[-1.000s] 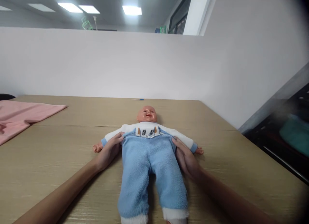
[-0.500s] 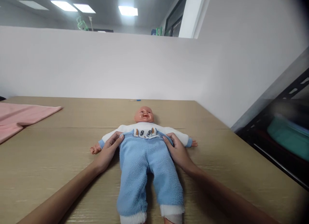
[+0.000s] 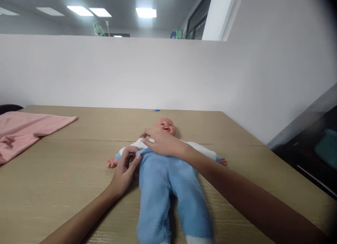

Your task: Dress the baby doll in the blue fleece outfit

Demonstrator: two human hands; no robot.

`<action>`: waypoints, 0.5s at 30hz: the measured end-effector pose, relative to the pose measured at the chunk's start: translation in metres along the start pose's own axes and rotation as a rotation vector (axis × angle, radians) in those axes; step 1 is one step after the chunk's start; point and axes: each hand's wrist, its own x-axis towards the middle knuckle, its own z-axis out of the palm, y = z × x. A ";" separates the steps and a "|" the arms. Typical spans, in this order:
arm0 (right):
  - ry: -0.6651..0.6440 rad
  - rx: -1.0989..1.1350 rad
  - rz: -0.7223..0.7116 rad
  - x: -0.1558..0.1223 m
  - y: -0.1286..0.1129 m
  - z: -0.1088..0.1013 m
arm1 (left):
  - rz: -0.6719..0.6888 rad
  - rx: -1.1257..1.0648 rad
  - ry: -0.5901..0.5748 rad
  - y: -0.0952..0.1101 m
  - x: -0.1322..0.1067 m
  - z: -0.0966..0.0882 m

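A baby doll (image 3: pixel 166 126) lies on its back on the wooden table (image 3: pixel 65 173), head away from me, in a white top and fluffy blue trousers (image 3: pixel 168 188). My left hand (image 3: pixel 125 172) is at the doll's left side, fingers curled on the trousers' waistband. My right hand (image 3: pixel 162 142) reaches across the doll's chest, fingers bent and pressed on the white top just above the waistband, covering the chest print.
A pink cloth (image 3: pixel 23 130) lies at the table's far left. A white partition wall (image 3: pixel 131 72) runs behind the table. A dark shelf unit (image 3: pixel 310 152) with something teal in it stands at the right. A small blue item (image 3: pixel 154 110) lies by the wall.
My right hand left the doll's right hip and moved over to its chest. My left hand has stayed at the waistband and curled its fingers more.
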 end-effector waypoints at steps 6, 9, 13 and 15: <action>-0.386 -0.094 -0.212 0.076 -0.003 0.027 | 0.074 0.126 0.027 0.004 -0.003 0.002; -0.333 -0.129 -0.213 0.076 -0.008 0.034 | 0.076 0.143 0.040 0.007 -0.002 0.001; -0.139 -0.081 -0.137 0.058 -0.005 0.025 | 0.137 0.141 -0.011 0.009 -0.004 -0.001; -0.043 0.005 -0.088 0.047 0.003 0.017 | 0.203 0.182 -0.009 0.007 -0.006 -0.003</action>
